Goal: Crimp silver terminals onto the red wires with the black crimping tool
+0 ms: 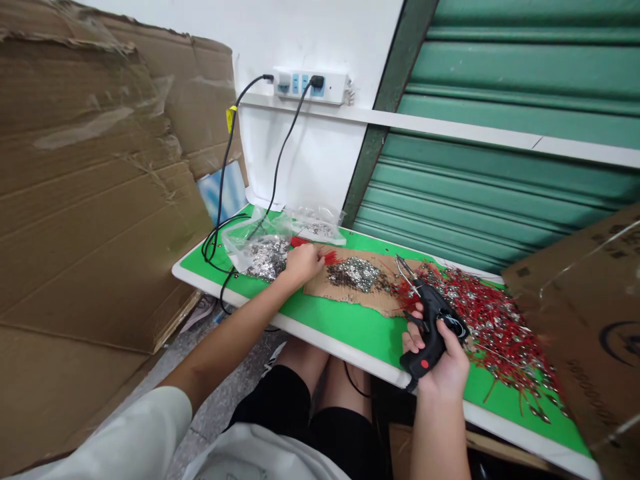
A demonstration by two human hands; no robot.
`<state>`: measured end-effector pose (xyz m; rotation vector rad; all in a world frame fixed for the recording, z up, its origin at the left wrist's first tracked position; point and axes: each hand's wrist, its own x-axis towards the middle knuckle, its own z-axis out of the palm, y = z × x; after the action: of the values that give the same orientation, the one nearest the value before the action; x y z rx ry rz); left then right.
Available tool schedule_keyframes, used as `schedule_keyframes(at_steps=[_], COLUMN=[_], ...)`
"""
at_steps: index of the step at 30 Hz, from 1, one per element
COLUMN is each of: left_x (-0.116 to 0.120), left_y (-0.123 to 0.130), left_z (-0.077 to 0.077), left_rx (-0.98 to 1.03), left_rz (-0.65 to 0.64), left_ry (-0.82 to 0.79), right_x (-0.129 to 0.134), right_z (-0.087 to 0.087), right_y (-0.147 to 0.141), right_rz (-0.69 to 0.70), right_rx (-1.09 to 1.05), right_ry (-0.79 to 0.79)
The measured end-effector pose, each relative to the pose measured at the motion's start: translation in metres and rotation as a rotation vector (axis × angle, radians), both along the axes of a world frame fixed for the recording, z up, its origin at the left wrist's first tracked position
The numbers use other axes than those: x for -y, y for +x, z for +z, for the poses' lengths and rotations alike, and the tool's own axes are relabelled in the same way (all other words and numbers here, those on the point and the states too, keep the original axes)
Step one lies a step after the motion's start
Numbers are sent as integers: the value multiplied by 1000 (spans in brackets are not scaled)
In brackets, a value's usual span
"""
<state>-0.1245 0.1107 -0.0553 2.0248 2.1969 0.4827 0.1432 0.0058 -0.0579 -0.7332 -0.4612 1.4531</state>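
Observation:
My right hand (445,360) is wrapped round the grip of a black soldering gun (431,320), whose metal tip points up and left over the cardboard. On the far side of the table, my left hand (305,262) is closed at a bundle of red wires (331,257), which shows on both sides of it; the fingertips are partly hidden. Between the hands, a pile of small silvery metal parts (360,275) lies on a flat piece of cardboard (325,291). A big heap of red wires with metal pieces (495,320) spreads to the right of the gun.
Clear plastic bags (257,257) of metal parts stand at the back left of the green tabletop (350,327). Black cables run up to a power strip (313,87) on the wall. Large cardboard boxes (90,167) rise on the left, and another box (595,320) flanks the right.

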Motion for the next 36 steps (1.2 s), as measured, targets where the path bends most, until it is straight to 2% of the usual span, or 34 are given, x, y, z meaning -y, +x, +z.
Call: schedule_keyframes(at_steps=[4, 9, 14, 18, 23, 30, 36], left_x=[2, 14, 26, 36, 47, 48, 45], left_y=[-5, -13, -16, -17, -18, -17, -19], left_z=[-1, -3, -20, -32, -30, -29, -31], left_rx=[38, 143, 315, 351, 313, 343, 393], left_rz=[-44, -208, -312, -360, -299, -232, -267], left_ry=[62, 243, 253, 364, 451, 420, 402], right_x=[0, 1, -1, -8, -19, -23, -23], right_z=[2, 1, 1, 4, 5, 0, 1], right_y=[0, -1, -5, -11, -20, -20, -21], right_rz=[-4, 13, 62, 168, 291, 448, 444], right_rx=[0, 55, 166, 299, 423, 586, 627], right_ry=[-19, -15, -20, -88, -186, -261, -267])
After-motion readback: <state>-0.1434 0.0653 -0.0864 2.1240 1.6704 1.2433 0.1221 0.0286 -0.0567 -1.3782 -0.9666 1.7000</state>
